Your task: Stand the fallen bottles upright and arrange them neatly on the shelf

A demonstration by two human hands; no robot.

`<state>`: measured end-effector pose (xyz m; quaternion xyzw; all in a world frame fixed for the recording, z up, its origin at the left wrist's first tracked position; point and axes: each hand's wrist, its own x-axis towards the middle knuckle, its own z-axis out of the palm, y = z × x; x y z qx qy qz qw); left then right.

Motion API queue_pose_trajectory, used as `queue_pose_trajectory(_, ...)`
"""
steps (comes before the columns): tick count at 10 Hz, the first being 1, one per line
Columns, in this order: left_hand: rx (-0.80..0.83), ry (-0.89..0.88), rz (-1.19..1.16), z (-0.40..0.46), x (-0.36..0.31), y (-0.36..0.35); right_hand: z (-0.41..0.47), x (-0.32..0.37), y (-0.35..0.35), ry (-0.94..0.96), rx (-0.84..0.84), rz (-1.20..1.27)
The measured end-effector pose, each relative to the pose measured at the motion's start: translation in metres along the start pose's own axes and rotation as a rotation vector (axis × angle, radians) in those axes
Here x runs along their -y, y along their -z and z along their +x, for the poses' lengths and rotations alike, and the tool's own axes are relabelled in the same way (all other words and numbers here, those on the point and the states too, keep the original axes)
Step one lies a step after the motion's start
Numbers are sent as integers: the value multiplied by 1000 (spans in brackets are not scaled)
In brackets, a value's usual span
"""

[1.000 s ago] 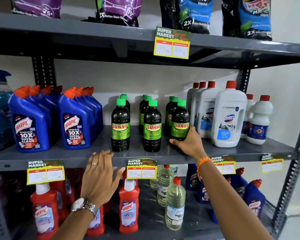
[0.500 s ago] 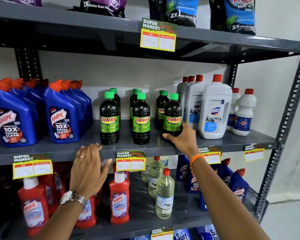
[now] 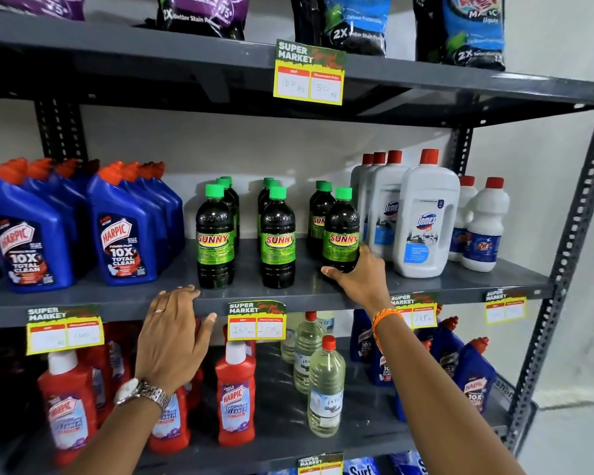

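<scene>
Dark Sunny bottles with green caps stand upright in three short rows on the grey middle shelf [image 3: 426, 286]. My right hand [image 3: 360, 279] grips the base of the front bottle of the right row [image 3: 342, 231], which stands upright near the shelf's front. The front bottles of the left row [image 3: 215, 240] and the middle row [image 3: 277, 240] stand untouched. My left hand [image 3: 174, 334] rests flat with spread fingers on the front lip of the shelf and holds nothing.
Blue Harpic bottles [image 3: 124, 231] fill the shelf's left side. White Domex bottles [image 3: 424, 217] stand close to the right of my hand. Price tags [image 3: 256, 320] hang on the lip. Red Harpic bottles [image 3: 235, 395] and clear bottles [image 3: 324, 389] stand on the shelf below, and detergent pouches [image 3: 354, 22] above.
My right hand has drawn the right row's front Sunny bottle a little forward on the shelf. The camera has shifted its aim. My left hand stays on the shelf lip.
</scene>
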<state>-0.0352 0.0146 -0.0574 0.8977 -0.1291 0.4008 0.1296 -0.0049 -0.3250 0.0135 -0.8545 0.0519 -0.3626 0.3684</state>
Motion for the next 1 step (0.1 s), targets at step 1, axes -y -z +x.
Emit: queue_pose_trajectory(1,4,56,-21,3,-4,2,0,5,0,0,17,-12)
